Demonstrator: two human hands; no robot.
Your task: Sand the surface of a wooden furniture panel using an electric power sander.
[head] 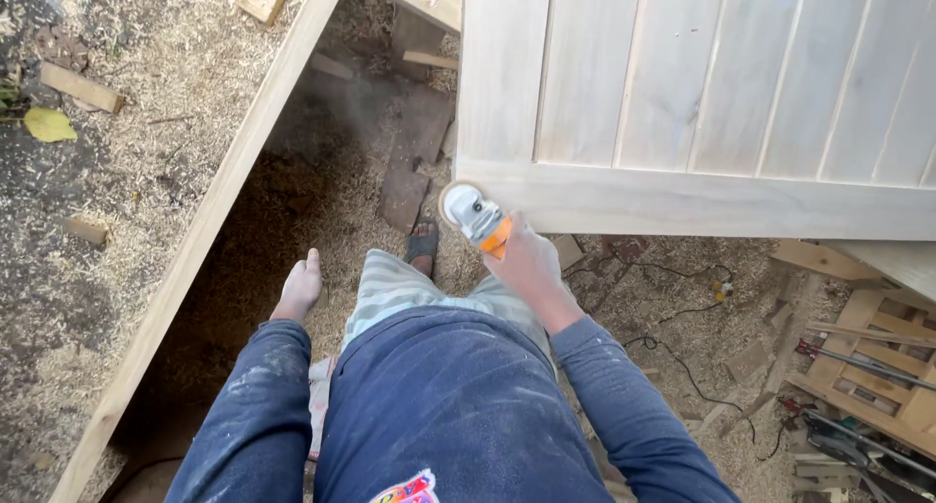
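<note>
Step in hand: we judge we are sanding the lower left corner of the pale wooden door panel (702,94), which fills the upper right of the frame; the grinder's disc sits at that corner's edge.
Right hand: our right hand (531,264) is wrapped tight around the orange-and-grey angle grinder (475,215), just left of centre, its round disc touching the panel's bottom rail.
Left hand: our left hand (300,287) hangs free at centre left, fingers loosely together, gripping nothing and well apart from the tool.
Next move: it seems to call for a steady, flat disc drawn along the rail, with the black cord (673,352) at lower right kept away from it.
Panel: smooth, pale, unfinished boards set upright inside a flat frame.
Ground: sawdust and shavings (117,201) lie thick over dark earth, with small offcut blocks at upper left.
Long plank (205,230): straight, raw timber running diagonally down the left side.
Scrap wood (877,367): slats and clamps piled at lower right.
</note>
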